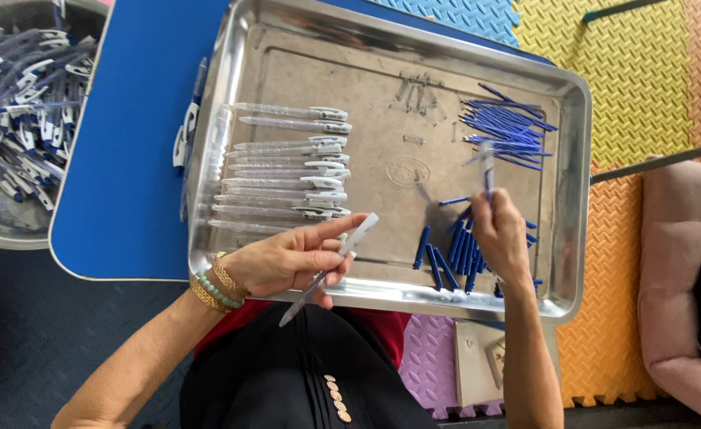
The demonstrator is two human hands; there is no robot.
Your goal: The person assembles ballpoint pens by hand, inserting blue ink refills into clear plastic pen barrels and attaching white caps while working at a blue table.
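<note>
My left hand (287, 262) is pinching a clear pen barrel (331, 266); my right hand (500, 238) is gripping a blue refill (487, 171), more blue pen caps (450, 258) lying just beside it.

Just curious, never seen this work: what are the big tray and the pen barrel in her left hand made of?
The tray looks like metal, probably steel: silvery, dull shine, scuffed floor. The pen barrel in the left hand looks like clear, frosted plastic with a white clip end.

One metal tray (573, 199), about ten clear pen barrels (287, 171) in a row, two hands, one grey bowl (1, 222)
</note>
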